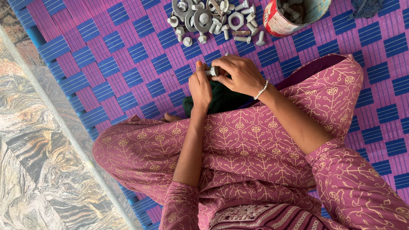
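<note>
A grey metal bolt (213, 71) is held between the two hands, just above a dark green cloth (219, 100) that lies in the lap of the seated person. The bolt is pinched by the thumb and fingertips of the left hand (200, 87) at one end, while the fingers of the right hand (240, 74) are curled and pressed together around the other end, where what may be a nut is hidden by them; whether one is being turned on cannot be told. A white bracelet (261, 90) is worn on the right wrist. Beyond the hands, a heap of loose bolts, nuts and washers (215, 19) is spread on the woven purple and blue mat (119, 59), and a red tin can (285, 17) with more hardware inside is tipped on its side just beside it. Judged from this, only one piece is being handled and much of the heap is left untouched, so the work is taken to be far from finished. A patterned stone floor (34, 145) is seen along the mat's edge.
</note>
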